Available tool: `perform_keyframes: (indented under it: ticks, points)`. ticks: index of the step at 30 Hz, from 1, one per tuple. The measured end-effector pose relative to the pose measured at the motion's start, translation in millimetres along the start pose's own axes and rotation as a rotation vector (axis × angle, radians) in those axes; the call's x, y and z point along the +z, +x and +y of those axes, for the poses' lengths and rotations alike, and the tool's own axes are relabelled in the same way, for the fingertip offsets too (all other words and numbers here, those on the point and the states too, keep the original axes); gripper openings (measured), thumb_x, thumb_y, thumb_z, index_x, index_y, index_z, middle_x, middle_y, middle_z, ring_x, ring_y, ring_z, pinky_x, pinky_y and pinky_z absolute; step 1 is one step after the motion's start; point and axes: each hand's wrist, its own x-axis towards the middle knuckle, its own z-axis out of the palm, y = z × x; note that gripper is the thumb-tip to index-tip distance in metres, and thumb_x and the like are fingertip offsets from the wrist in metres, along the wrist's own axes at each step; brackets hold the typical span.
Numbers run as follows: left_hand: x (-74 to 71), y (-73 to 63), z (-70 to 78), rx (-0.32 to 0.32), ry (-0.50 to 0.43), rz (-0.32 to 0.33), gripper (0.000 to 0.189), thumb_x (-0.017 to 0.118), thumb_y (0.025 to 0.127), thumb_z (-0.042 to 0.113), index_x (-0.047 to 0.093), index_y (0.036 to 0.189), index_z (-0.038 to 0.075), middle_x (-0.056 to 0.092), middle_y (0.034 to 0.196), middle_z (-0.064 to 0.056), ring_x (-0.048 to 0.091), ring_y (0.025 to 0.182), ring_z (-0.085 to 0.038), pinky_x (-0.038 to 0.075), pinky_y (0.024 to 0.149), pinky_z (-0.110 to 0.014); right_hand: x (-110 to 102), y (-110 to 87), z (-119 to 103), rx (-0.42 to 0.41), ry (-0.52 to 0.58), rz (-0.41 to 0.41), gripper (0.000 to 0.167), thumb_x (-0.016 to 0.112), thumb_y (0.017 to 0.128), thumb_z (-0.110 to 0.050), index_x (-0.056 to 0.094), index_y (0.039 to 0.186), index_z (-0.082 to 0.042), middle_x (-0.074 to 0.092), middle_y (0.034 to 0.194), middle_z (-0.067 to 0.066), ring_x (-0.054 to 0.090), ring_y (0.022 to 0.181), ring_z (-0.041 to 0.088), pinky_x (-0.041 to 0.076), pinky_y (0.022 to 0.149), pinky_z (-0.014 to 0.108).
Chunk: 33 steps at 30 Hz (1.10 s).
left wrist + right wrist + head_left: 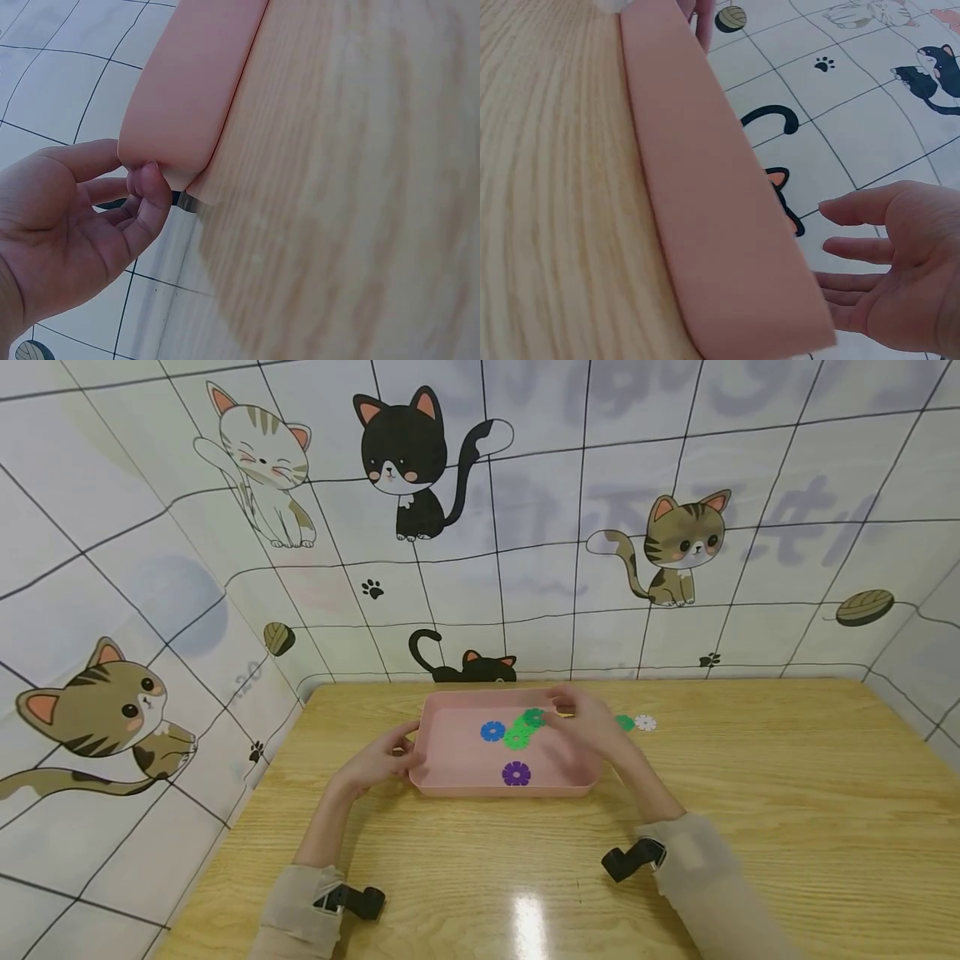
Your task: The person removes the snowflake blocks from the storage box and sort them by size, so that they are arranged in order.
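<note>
A shallow pink tray (457, 785) sits on the wooden table. My left hand (381, 757) grips its left end, thumb and fingers around the near corner in the left wrist view. Above the tray's right half is my right hand (588, 722), its fingers apart with nothing between them in the right wrist view. Inside the tray lie flat notched discs: a blue disc (492, 731), a purple disc (516, 773), a light green disc (516, 739) and a darker green disc (534, 718) close to my right fingertips. A yellow piece (565, 714) shows partly beneath that hand.
On the table right of the tray lie another green disc (625, 722) and a white disc (645, 723). A wall covering (540, 577) with cartoon cats rises behind the table's (750, 793) back edge and along its sides.
</note>
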Motion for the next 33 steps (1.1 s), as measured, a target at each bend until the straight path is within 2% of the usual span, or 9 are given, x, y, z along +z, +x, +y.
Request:
perform_keyframes:
  ticks: [6,11,15,20,24,28,33]
  points:
    - [1.8,0.5,-0.5,-0.003,0.001,0.0,0.069,0.06,0.101,0.006,0.023,0.158,-0.004,0.048,0.101,-0.014,0.055,0.082,-0.023,0.052,0.075,-0.034,13.5,4.1,5.5,0.07,-0.028,-0.002,0.061,0.066,0.098,-0.025,0.044,0.149,0.001,0.041,0.151,0.024,0.039,0.137,0.047,0.036,0.109,0.059]
    - [2.2,1.5,-0.8,-0.007,0.007,-0.004,0.067,0.058,0.101,0.005,0.023,0.158,-0.003,0.049,0.102,-0.015,0.056,0.083,-0.024,0.051,0.074,-0.033,19.0,5.2,7.6,0.116,-0.01,-0.031,0.066,0.063,0.099,-0.024,0.036,0.154,0.0,0.036,0.155,0.023,0.036,0.14,0.047,0.032,0.111,0.061]
    - [2.3,1.7,-0.4,-0.005,0.005,-0.01,0.066,0.057,0.102,0.004,0.023,0.158,-0.003,0.05,0.102,-0.015,0.057,0.083,-0.024,0.051,0.073,-0.033,22.3,6.5,7.6,0.121,-0.027,-0.049,0.064,0.062,0.099,-0.02,0.036,0.153,0.002,0.039,0.154,0.024,0.035,0.141,0.046,0.031,0.113,0.059]
    - [1.8,1.2,-0.2,-0.005,0.007,-0.011,0.066,0.057,0.102,0.003,0.023,0.158,-0.002,0.05,0.102,-0.016,0.057,0.083,-0.025,0.051,0.073,-0.032,24.6,8.5,7.2,0.09,-0.031,-0.048,0.056,0.065,0.097,-0.01,0.045,0.146,0.006,0.05,0.143,0.028,0.047,0.133,0.044,0.039,0.11,0.054]
    - [0.8,1.1,-0.4,-0.006,0.009,-0.007,0.067,0.057,0.101,0.004,0.022,0.158,-0.002,0.05,0.102,-0.016,0.057,0.084,-0.025,0.05,0.072,-0.032,24.4,9.1,7.2,0.065,-0.013,-0.048,0.049,0.065,0.094,0.0,0.051,0.14,0.008,0.056,0.136,0.027,0.056,0.123,0.042,0.048,0.102,0.049]
    - [0.0,1.1,-1.0,-0.005,0.008,-0.008,0.067,0.057,0.102,0.004,0.022,0.158,-0.002,0.05,0.102,-0.015,0.058,0.084,-0.025,0.05,0.073,-0.032,25.4,10.9,8.7,0.09,-0.047,-0.04,0.047,0.065,0.094,0.001,0.055,0.139,0.006,0.058,0.134,0.025,0.059,0.116,0.038,0.052,0.096,0.046]
    - [-0.6,0.5,-1.7,-0.008,0.0,-0.006,0.067,0.058,0.102,0.005,0.022,0.158,-0.003,0.05,0.101,-0.015,0.058,0.084,-0.025,0.05,0.073,-0.032,29.5,15.1,11.4,0.086,-0.092,-0.036,0.044,0.065,0.09,0.006,0.058,0.133,0.008,0.062,0.124,0.024,0.06,0.109,0.035,0.052,0.094,0.045]
